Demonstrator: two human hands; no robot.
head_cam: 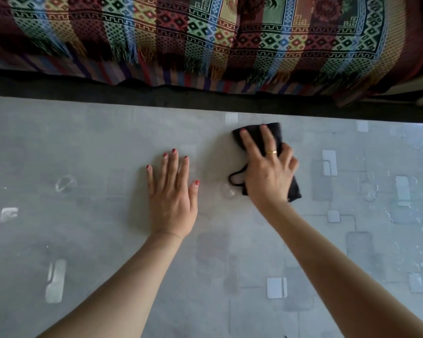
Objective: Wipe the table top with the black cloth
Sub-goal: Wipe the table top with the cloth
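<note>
L hand (172, 198) beside blk cloth (276, 135)

Counter (83, 142): pale grey, printed with lighter and darker rounded rectangles joined by thin lines.
Cloth (274, 132): plain black.
Blanket (205, 32), far side: maroon, green, blue and yellow stripes with diamond motifs, key-pattern border, mixed fringe.
Left hand (172, 198): red nails.
Right hand (269, 176): gold ring (271, 152).

A grey table top (83, 147) patterned with pale rectangles (329, 162) is shown. A black cloth (277, 134) is laid upon it.
</note>
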